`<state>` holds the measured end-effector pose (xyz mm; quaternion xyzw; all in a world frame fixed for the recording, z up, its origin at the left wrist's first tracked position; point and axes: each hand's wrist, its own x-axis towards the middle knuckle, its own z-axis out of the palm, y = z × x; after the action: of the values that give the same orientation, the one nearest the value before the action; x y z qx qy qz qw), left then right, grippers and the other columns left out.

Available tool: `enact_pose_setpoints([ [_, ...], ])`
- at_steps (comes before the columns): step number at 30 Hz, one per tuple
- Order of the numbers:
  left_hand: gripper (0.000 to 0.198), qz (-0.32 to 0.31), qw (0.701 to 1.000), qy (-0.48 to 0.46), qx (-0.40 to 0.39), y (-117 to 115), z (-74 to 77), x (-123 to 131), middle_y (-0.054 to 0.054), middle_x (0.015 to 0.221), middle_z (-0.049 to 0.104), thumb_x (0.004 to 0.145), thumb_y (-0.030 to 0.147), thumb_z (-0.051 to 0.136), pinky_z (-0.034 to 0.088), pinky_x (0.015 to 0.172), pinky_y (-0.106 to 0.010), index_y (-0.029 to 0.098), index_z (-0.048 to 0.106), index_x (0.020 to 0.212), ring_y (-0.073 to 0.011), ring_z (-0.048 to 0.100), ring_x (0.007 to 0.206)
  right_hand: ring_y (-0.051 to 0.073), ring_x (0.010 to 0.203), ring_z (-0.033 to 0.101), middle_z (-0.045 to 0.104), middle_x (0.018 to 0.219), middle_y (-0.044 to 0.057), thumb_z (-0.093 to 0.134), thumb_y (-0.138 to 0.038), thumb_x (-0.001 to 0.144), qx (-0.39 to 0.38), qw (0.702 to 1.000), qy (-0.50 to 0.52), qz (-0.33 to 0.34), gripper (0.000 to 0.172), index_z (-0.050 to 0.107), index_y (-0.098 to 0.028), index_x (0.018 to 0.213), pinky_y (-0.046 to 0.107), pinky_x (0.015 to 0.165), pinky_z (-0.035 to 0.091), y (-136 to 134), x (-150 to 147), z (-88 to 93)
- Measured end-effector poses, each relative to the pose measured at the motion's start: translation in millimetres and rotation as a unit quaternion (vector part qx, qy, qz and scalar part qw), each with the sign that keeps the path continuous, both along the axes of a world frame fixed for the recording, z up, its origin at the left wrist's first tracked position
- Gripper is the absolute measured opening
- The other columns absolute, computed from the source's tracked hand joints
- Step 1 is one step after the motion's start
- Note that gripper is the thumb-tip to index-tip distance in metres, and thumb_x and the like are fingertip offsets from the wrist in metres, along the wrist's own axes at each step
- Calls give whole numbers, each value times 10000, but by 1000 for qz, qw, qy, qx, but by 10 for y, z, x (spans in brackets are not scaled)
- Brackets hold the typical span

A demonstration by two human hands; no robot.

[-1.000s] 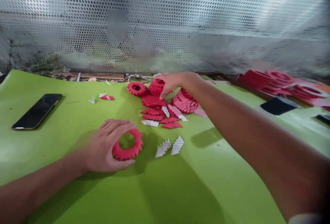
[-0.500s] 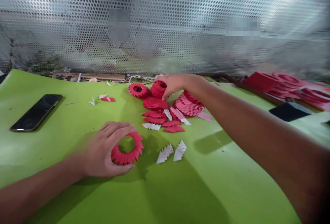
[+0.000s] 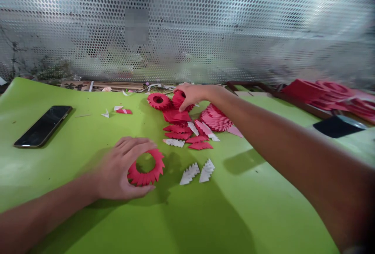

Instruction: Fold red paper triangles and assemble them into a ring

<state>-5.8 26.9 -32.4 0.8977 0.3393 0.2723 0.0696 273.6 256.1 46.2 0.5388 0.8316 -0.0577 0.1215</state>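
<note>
Holding red paper ring (image 3: 141, 179) in left hand (image 3: 120, 170), right hand (image 3: 190, 96) near far edge (image 3: 88, 86)

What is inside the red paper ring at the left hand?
Only green table surface shows through the red paper ring. The part of the ring under the left hand is covered, so it cannot be seen.

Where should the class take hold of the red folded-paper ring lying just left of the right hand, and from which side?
Probably from the left: pinch the rim of the red folded-paper ring, thumb in its central hole. It lies face-up, and the right hand and the red paper piece crowd its right side.
</note>
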Motion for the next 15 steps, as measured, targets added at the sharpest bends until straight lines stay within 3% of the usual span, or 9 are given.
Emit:
enact_pose_setpoints([
  [10, 768, 1, 1000, 5, -3, -7, 8, 7, -158, 1362, 667, 788, 404, 807, 552, 1035, -505, 232, 408, 1421, -333, 661, 1223, 389, 1342, 524, 435, 1592, 226, 867, -490, 723, 7, 1000, 7, -26, 998, 426, -147, 1551, 399, 978, 459, 20, 125, 1],
  [15, 768, 0, 1000, 7, 0, 2, 11, 7, -156, 1358, 671, 777, 413, 818, 548, 1039, -501, 229, 425, 1411, -333, 665, 1217, 419, 1359, 520, 433, 1607, 234, 894, -506, 684, 18, 999, 20, -39, 1085, 399, -160, 1586, 449, 997, 470, 80, 245, -26],
])
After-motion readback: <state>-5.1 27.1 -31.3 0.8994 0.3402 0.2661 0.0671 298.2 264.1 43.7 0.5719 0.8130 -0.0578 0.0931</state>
